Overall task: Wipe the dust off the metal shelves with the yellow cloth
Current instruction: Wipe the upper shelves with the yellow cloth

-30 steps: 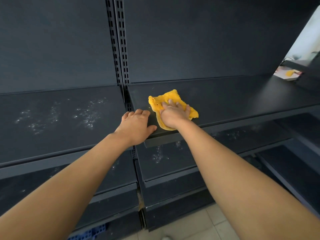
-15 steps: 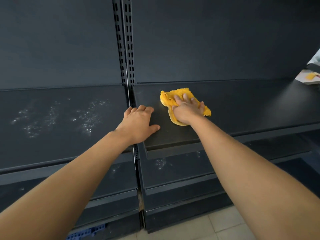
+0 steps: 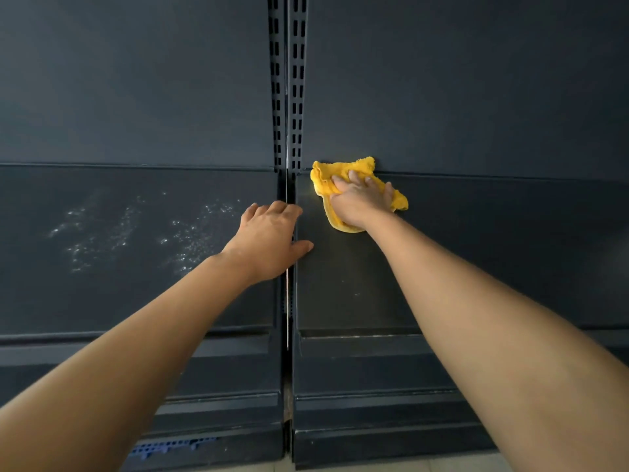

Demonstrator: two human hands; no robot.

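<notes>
Crumpled, fuzzy yellow cloth (image 3: pixel 325 180) sits in the back left corner of the right shelf (image 3: pixel 493 253) (flat dark grey metal, centre-right of frame). The cloth's far edge touches the dark grey back panel (image 3: pixel 476 80). Its left edge is just beside the black slotted upright (image 3: pixel 287 80) that splits the two bays. Long axis runs diagonally, upper left to lower right of frame.

Right hand (image 3: pixel 362 201) lies on top, palm down, fingers spread and fairly straight, pressing the cloth to the metal. It's a press, not a pinch. Left hand (image 3: pixel 270 241) is flat and empty, fingers relaxed, resting across the seam: palm on the left shelf (image 3: pixel 102 301), thumb over onto the right shelf.

Key relation: the white dust specks (image 3: pixel 190 240) are nearly all on the left shelf, mid-left of frame, so left of the cloth and across the upright. The left hand sits between cloth and dust.

My read: the next stroke has to cross the seam leftward, and the left hand must clear first or it blocks the path. The gap at the upright could snag the cloth. The right shelf looks mostly clean, with a few faint specks nearer its front lip.

Below are the lower shelf lips (image 3: pixel 374 369), and a blue perforated plastic piece (image 3: pixel 173 446) at bottom left.
</notes>
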